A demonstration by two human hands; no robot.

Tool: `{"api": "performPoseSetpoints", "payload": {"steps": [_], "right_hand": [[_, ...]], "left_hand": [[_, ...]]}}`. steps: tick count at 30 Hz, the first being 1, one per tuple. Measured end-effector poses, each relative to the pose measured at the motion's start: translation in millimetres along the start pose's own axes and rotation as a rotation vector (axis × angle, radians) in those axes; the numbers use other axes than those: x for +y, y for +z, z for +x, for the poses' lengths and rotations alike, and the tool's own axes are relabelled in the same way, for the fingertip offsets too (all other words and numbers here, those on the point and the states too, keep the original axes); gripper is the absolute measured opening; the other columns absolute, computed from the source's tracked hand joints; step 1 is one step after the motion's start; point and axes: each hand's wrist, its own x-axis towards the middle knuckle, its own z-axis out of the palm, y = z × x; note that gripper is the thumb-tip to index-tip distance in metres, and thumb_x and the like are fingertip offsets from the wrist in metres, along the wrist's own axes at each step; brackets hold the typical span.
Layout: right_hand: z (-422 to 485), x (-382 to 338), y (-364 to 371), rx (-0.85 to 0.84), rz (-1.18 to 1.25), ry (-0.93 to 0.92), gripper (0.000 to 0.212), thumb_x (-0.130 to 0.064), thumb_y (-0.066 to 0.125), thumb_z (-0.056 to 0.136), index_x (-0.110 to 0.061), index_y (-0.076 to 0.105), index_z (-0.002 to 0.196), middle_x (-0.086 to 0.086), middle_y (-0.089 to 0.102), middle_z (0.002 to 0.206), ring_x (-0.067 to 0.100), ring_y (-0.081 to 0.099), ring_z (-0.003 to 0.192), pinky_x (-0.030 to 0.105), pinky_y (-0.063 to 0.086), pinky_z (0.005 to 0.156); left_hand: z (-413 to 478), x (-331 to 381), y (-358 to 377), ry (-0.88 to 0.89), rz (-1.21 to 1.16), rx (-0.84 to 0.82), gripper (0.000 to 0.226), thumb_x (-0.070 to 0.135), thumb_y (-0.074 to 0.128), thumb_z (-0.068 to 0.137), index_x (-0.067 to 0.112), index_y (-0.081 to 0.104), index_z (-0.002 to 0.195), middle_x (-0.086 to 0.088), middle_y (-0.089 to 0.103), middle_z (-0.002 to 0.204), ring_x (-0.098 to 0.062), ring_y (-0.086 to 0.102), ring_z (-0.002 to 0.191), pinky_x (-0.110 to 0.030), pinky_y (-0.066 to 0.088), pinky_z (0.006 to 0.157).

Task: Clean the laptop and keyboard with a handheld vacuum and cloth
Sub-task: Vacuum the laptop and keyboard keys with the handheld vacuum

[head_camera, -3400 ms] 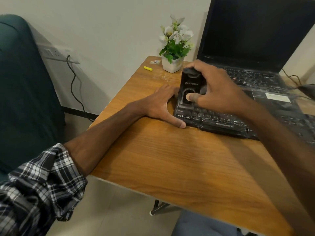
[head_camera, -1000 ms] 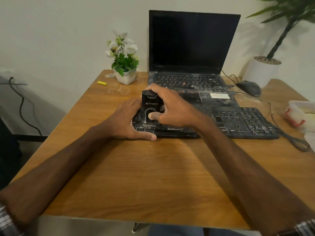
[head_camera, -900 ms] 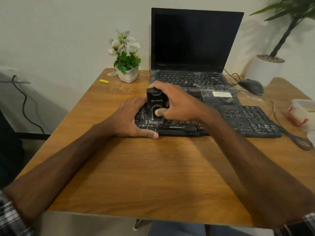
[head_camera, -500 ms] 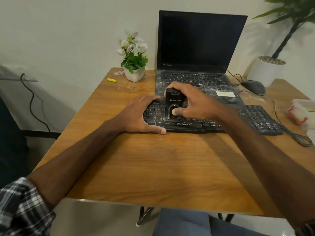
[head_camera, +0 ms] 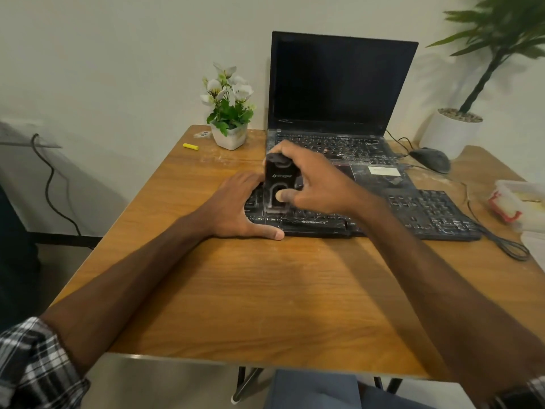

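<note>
While resting the flat, straight-fingered left hand point(head_camera: 236, 208) on the left end of one keyboard point(head_camera: 427, 211), grips one handheld vacuum point(head_camera: 278, 178) upright on its keys with the curled right hand point(head_camera: 321, 187). Behind: one open laptop point(head_camera: 339, 84), one mouse point(head_camera: 432, 159).

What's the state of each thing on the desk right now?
laptop: lid open, screen dark, keys dusty.
keyboard: flat, dusty, left end under left hand.
handheld vacuum: upright on keyboard, gripped by right hand; running or not, cannot tell.
mouse: untouched, right of laptop.
flower pot: upright.
</note>
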Motion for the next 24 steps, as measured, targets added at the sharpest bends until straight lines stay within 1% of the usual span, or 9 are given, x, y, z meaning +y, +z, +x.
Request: {"api": "performPoseSetpoints", "payload": {"steps": [2,4,9,11,13,16,18,20,24], "right_hand": [[2,5,6,-0.025,0.002,0.004,0.052,-0.004,0.077,0.081,-0.023,0.052,0.122,-0.004,0.063,0.111,0.01,0.065,0.1,0.03,0.062,0.078],[0,12,2,-0.029,0.034,0.042,0.051,-0.004,0.077,0.082,-0.022,0.052,0.123,-0.004,0.062,0.113,0.011,0.065,0.102,0.029,0.061,0.078],[-4,26,-17,-0.087,0.034,0.123,0.054,-0.005,0.077,0.083,-0.022,0.051,0.127,-0.001,0.061,0.117,0.014,0.064,0.106,0.035,0.061,0.084],[-3,23,-24,-0.104,-0.031,0.123,0.058,-0.004,0.077,0.082,-0.023,0.05,0.129,-0.002,0.06,0.118,0.013,0.063,0.106,0.033,0.06,0.083],[-1,17,-24,-0.059,-0.065,0.096,0.058,-0.005,0.077,0.083,-0.024,0.049,0.129,-0.004,0.06,0.117,0.012,0.063,0.104,0.031,0.06,0.079],[-2,13,-13,-0.004,0.007,0.061,0.053,-0.005,0.077,0.083,-0.022,0.05,0.125,-0.004,0.06,0.116,0.013,0.064,0.104,0.03,0.062,0.076],[-4,15,-7,-0.016,0.032,0.05,0.051,-0.004,0.077,0.083,-0.022,0.051,0.124,-0.003,0.061,0.117,0.013,0.064,0.105,0.031,0.062,0.077],[-7,18,-9,-0.026,0.021,0.061,0.051,-0.004,0.076,0.083,-0.022,0.051,0.123,-0.003,0.061,0.116,0.012,0.064,0.105,0.028,0.061,0.078],[-16,25,-18,-0.04,0.039,0.122,0.052,-0.005,0.076,0.084,-0.023,0.051,0.125,-0.006,0.06,0.116,0.01,0.064,0.103,0.021,0.058,0.073]], "left_hand": [[0,0,1,0.011,-0.005,0.005,0.117,0.094,0.069,0.06,0.029,0.038,0.152,0.007,0.048,0.151,-0.011,0.044,0.134,-0.045,0.036,0.117],[-2,0,1,-0.005,-0.003,0.003,0.12,0.094,0.069,0.059,0.029,0.035,0.155,0.006,0.045,0.154,-0.011,0.041,0.137,-0.043,0.033,0.119],[-5,3,-2,-0.035,-0.007,-0.02,0.125,0.095,0.066,0.056,0.031,0.032,0.157,0.007,0.04,0.157,-0.01,0.036,0.14,-0.04,0.028,0.12],[-5,3,-2,-0.043,-0.01,-0.022,0.125,0.095,0.066,0.056,0.031,0.032,0.157,0.008,0.04,0.156,-0.01,0.036,0.14,-0.039,0.028,0.119],[-5,2,-2,-0.044,-0.004,-0.02,0.124,0.097,0.065,0.056,0.032,0.032,0.157,0.008,0.041,0.156,-0.01,0.036,0.139,-0.041,0.029,0.12],[-4,0,0,-0.04,0.013,-0.021,0.125,0.098,0.064,0.057,0.03,0.032,0.157,0.006,0.041,0.157,-0.012,0.037,0.14,-0.045,0.03,0.121],[-3,0,0,-0.038,0.011,-0.021,0.125,0.097,0.064,0.057,0.03,0.032,0.156,0.006,0.041,0.157,-0.012,0.037,0.14,-0.045,0.03,0.121],[-4,1,0,-0.034,0.002,-0.016,0.124,0.098,0.064,0.056,0.031,0.033,0.156,0.007,0.042,0.156,-0.012,0.038,0.14,-0.044,0.03,0.12],[-5,1,-1,-0.044,0.005,-0.025,0.126,0.098,0.063,0.056,0.031,0.032,0.157,0.007,0.04,0.157,-0.01,0.036,0.14,-0.04,0.028,0.12]]}}
